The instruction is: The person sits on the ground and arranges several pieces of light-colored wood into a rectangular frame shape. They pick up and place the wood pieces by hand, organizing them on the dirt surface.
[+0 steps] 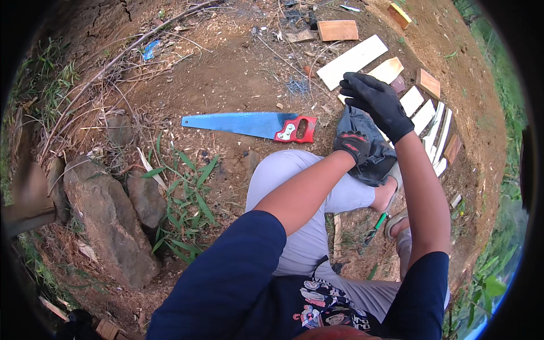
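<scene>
Bare dirt ground (226,73) all around, seen from above, below and beyond both hands. Large grey rocks (107,215) well off to the left of the left hand, with green leaves beside them. Row of pale wooden boards (352,61) and offcuts just beyond and to the right of the right hand. Blue-bladed handsaw (249,124) with a red handle lying flat on the dirt, just left of the left hand. Dark plastic bag (368,153) held between the two hands, above a bent knee in grey trousers. Left hand (352,145), in a black glove with red marks, closed on the bag's lower edge. Right hand (377,102), in a black glove, fingers spread apart and curled over the bag's top, resting on it rather than clamped. Small green-handled tool (375,228) on the ground below the right hand, near a sandalled foot. Judged best handled by keeping the lower grip firm while the upper fingers part the mouth gently, so thin plastic does not tear.
</scene>
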`<state>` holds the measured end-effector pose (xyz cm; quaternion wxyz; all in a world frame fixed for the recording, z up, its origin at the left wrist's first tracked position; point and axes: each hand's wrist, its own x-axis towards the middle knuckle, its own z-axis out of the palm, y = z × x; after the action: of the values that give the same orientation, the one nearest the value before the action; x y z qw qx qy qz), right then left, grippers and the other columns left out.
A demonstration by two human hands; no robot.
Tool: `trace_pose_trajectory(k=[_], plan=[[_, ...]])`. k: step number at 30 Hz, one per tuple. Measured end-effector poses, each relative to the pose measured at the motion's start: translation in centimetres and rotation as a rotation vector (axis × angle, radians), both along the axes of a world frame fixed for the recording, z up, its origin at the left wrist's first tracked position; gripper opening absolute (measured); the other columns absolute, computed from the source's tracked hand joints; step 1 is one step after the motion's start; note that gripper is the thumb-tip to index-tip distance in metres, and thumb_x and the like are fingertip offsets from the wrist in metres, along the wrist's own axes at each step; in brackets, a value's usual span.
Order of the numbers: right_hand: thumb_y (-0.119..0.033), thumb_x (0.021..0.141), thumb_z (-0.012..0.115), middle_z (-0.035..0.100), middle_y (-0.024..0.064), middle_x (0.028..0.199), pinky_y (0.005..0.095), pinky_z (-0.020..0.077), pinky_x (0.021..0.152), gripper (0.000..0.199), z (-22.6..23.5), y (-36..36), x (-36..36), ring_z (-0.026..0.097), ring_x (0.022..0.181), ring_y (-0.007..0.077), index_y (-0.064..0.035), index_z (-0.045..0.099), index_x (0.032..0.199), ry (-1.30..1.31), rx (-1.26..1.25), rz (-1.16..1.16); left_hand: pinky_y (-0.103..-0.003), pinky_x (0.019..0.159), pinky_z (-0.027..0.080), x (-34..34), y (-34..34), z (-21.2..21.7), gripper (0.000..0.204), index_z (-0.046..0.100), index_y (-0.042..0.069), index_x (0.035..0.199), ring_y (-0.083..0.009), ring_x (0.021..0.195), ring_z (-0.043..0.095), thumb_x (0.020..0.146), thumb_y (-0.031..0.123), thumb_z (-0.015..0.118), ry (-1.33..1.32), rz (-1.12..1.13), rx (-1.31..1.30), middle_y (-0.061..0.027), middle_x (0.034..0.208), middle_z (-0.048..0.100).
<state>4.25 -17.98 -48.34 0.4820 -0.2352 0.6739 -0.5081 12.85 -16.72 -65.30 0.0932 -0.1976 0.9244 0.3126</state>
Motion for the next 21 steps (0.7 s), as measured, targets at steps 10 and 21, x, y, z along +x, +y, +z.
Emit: trace_pose_trajectory(k=[10,21], plan=[[-0.032,0.099,0.072,0.076,0.0101,0.11,0.0325,0.0571,0.088,0.046,15.2,33.3,-6.2,0.071,0.099,0.0167,0.0021,0.071,0.131,0.617,0.452,-0.008,-0.048,0.099,0.053,0.5,-2.1,8.3,0.027,0.08,0.011,0.103,-0.0389,0.107,0.071,0.098,0.028,0.061,0.479,0.005,0.202,-0.0193,0.109,0.076],[-0.035,0.095,0.076,0.075,0.0075,0.112,0.0329,0.0583,0.082,0.051,10.6,45.5,-7.0,0.072,0.095,0.016,-0.0023,0.069,0.133,0.42,0.46,-0.148,-0.043,0.097,0.056,6.4,-7.3,23.4,0.031,0.082,0.006,0.114,-0.0364,0.105,0.074,0.101,0.026,0.061,0.772,0.184,-0.201,-0.0191,0.112,0.079]])
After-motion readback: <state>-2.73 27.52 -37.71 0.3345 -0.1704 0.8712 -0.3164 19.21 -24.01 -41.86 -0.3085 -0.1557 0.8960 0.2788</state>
